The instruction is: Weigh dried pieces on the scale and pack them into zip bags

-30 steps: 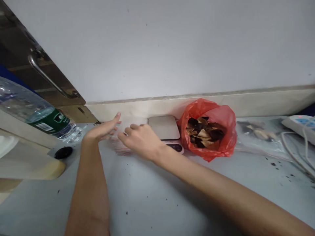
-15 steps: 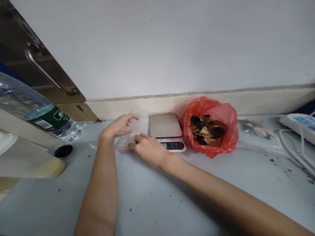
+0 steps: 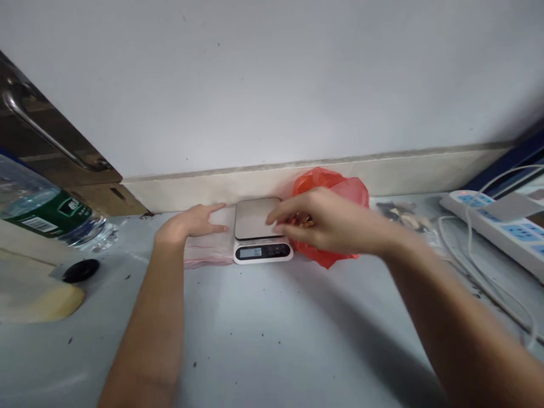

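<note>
My left hand [image 3: 191, 222] lies on a stack of clear zip bags [image 3: 209, 252], thumb and forefinger spread apart. Right of the stack is a small kitchen scale [image 3: 257, 220] with a bare metal plate; its display appears to read 0.0. My right hand [image 3: 325, 220] hovers between the scale and a red plastic bag [image 3: 327, 177], fingertips above the plate's right edge. Its thumb and fingers are apart, with nothing visible between them. The hand covers most of the bag's mouth, so the dried brown pieces inside hardly show.
At the left are a tilted water bottle [image 3: 49, 221], a black round lid [image 3: 80, 271] and a pale translucent container [image 3: 38, 297]. A power strip [image 3: 504, 232] with white cables and a clear bag of brown pieces [image 3: 408, 220] lie at the right. The wall [image 3: 272, 96] closes off the back.
My right hand has left the zip bags and moved right, over the scale's edge and red bag. My left hand now rests lower on the stack. The view has shifted right.
</note>
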The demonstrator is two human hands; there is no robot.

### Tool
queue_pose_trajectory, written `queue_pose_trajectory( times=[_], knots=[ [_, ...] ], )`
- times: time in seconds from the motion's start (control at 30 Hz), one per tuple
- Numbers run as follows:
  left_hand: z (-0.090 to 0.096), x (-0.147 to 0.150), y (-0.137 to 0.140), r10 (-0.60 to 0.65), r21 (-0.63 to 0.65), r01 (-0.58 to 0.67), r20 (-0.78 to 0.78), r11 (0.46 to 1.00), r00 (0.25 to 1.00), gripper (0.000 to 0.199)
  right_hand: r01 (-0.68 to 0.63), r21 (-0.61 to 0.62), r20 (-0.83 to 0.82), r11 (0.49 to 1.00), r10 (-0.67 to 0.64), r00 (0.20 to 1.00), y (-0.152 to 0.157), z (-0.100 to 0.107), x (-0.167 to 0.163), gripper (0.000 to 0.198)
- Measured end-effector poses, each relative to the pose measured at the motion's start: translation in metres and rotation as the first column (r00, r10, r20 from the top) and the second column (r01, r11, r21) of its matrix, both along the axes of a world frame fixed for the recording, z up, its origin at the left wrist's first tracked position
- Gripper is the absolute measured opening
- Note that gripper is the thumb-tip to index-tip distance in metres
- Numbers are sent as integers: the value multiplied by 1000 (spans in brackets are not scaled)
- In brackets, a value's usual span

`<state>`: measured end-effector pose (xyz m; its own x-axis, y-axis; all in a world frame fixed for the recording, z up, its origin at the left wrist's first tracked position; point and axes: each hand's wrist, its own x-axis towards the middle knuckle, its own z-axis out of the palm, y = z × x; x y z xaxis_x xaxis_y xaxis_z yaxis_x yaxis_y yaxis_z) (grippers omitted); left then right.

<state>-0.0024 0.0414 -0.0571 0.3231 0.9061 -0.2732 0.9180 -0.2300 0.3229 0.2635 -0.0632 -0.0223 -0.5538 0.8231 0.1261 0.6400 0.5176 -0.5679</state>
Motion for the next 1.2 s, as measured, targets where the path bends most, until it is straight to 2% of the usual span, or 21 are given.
queue_pose_trajectory(
  times=[0.07,0.13,0.2,0.27,0.33,0.4,0.47,0.53,0.67,0.8,0.9,1.07,1.13,1.2],
  knots=[
    [14,9,-6,32,86,-25,-83,996,996,77,170,27,28,985,-171,985,3,10,30,20],
    [27,21,-15,14,240,-7,-27,971,1000,67,393,63,20,917,-395,919,5,18,55,14],
    [36,34,-25,-92,355,58,79,933,993,59,609,48,17,792,-611,792,4,22,74,10],
    [42,48,-34,-214,409,125,181,904,960,53,772,11,52,636,-771,635,2,23,89,8],
    [44,63,-42,-329,414,208,245,886,912,46,866,-17,110,499,-860,498,0,22,102,13],
    [44,76,-47,-444,409,307,301,859,844,37,906,-50,171,421,-890,423,-1,18,116,16],
    [43,89,-51,-529,413,381,347,827,775,31,915,-80,218,395,-889,402,-1,9,128,19],
    [41,99,-53,-567,424,413,351,806,745,27,919,-131,259,372,-882,394,0,-1,137,25],
    [37,112,-56,-585,415,452,283,789,760,24,900,-268,298,345,-858,418,3,-22,144,37],
    [37,116,-58,-599,393,482,271,783,753,23,888,-272,276,371,-854,441,4,-31,146,25],
    [37,116,-57,-591,380,481,265,790,762,23,875,-283,282,393,-838,468,4,-28,150,25],
    [38,116,-56,-603,355,509,240,784,761,24,939,-167,349,302,-873,342,4,-11,154,26],
    [37,116,-56,-604,355,511,238,783,761,24,955,-132,334,265,-895,294,0,0,149,25],
    [36,117,-56,-587,368,481,270,795,763,23,974,-108,272,200,-936,222,-8,13,139,24]
  ],
)
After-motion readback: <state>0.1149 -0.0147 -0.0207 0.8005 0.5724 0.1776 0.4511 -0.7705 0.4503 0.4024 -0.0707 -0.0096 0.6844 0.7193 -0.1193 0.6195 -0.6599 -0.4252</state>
